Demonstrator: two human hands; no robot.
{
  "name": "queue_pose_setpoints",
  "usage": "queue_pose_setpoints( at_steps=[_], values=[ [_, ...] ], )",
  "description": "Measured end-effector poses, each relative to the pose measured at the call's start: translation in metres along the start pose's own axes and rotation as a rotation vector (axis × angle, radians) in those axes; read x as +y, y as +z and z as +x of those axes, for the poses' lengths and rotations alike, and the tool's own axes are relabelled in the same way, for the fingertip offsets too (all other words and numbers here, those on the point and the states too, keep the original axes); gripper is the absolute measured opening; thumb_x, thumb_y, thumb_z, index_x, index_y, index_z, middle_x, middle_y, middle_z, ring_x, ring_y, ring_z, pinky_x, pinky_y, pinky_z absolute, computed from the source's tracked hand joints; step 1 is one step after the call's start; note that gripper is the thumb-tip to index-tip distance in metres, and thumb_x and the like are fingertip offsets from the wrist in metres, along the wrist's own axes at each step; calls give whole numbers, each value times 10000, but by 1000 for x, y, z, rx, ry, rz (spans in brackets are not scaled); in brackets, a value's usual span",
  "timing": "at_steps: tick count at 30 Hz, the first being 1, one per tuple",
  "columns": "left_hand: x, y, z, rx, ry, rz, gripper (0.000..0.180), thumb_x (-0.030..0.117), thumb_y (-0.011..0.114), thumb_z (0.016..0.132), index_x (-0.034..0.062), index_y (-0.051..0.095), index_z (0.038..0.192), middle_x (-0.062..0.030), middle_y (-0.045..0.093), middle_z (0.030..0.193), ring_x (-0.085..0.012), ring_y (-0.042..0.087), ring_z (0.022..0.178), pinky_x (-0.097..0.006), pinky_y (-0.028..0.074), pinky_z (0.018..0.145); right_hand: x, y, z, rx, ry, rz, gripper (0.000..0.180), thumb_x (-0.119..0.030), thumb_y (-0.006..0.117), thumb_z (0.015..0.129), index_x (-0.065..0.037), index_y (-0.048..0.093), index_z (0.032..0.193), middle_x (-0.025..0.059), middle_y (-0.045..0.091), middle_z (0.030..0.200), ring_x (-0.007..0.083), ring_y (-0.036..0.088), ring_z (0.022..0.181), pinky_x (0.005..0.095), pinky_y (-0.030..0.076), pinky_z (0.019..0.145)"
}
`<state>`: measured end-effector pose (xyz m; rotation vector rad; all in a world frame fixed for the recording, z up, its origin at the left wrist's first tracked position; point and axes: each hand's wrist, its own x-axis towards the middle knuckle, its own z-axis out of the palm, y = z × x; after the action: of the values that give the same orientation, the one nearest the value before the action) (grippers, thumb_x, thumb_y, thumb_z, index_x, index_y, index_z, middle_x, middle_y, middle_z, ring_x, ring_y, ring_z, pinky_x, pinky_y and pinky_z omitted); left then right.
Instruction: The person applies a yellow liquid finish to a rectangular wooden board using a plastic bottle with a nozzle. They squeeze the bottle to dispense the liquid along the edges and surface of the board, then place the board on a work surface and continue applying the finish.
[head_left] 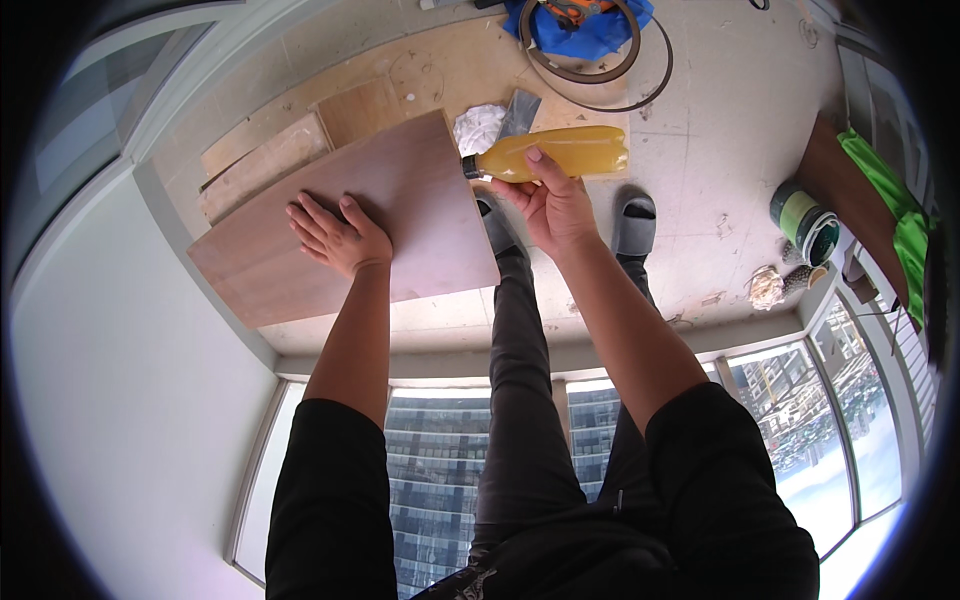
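Observation:
My left hand [343,236] lies flat on a brown wood-grain board [420,200], its fingers spread. In my right hand [550,205] is a clear plastic bottle [570,152] of yellow liquid, gripped between thumb and fingers. The bottle lies almost level, with its black cap end [470,167] at the right edge of the board. From this angle I cannot tell whether the cap end touches the board. Behind the bottle lie a crumpled white cloth or plastic [480,129] and a flat grey piece [519,112].
Wooden planks [265,165] lie beyond the board, on a tan sheet [430,70]. Coiled edging strip [630,60] rests by a blue bag [590,35] at the far side. A green-labelled bucket [803,222] and a bright green cloth [890,190] are at the right. Windows line the near side.

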<state>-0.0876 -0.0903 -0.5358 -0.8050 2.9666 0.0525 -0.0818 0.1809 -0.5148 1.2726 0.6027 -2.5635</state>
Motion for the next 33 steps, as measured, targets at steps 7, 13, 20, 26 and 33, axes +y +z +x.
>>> queue_pose_setpoints(
  at_steps=[7, 13, 20, 26, 33],
  values=[
    [-1, 1, 0, 4, 0, 9, 724, 548, 363, 1004, 170, 209, 1602, -109, 166, 1670, -294, 141, 1538, -547, 112, 1220, 0, 4, 1, 22, -10, -30, 464, -184, 765, 890, -49, 486, 1235, 103, 625, 1167, 259, 673, 1082, 426, 601, 938],
    [-1, 0, -1, 2, 2, 9, 721, 548, 358, 1007, 170, 208, 1602, -109, 162, 1671, -296, 144, 1538, -546, 113, 1220, 9, -32, -29, 44, 72, -86, 468, -179, 750, 899, -51, 480, 1260, 106, 625, 1166, 258, 683, 1068, 413, 613, 912],
    [0, 1, 1, -7, 6, 5, 726, 556, 339, 1008, 161, 207, 1602, -113, 152, 1674, -301, 131, 1540, -545, 103, 1223, 2, -5, 8, 6, 11, 15, 439, -188, 751, 901, -55, 494, 1231, 110, 635, 1144, 252, 692, 1018, 410, 613, 911],
    [1, -1, 0, -12, 1, -18, 737, 567, 328, 1004, 150, 207, 1600, -115, 144, 1675, -301, 108, 1545, -550, 85, 1226, 7, -18, -7, 50, 72, -33, 474, -190, 779, 873, -44, 501, 1228, 101, 642, 1128, 233, 696, 1000, 386, 616, 874],
    [1, -1, 0, -13, 1, -12, 734, 560, 330, 1008, 152, 200, 1603, -116, 139, 1675, -302, 111, 1544, -547, 90, 1226, 15, -39, -28, 86, 119, -28, 496, -206, 748, 898, -48, 477, 1282, 110, 622, 1177, 256, 686, 1041, 403, 617, 884]
  ],
)
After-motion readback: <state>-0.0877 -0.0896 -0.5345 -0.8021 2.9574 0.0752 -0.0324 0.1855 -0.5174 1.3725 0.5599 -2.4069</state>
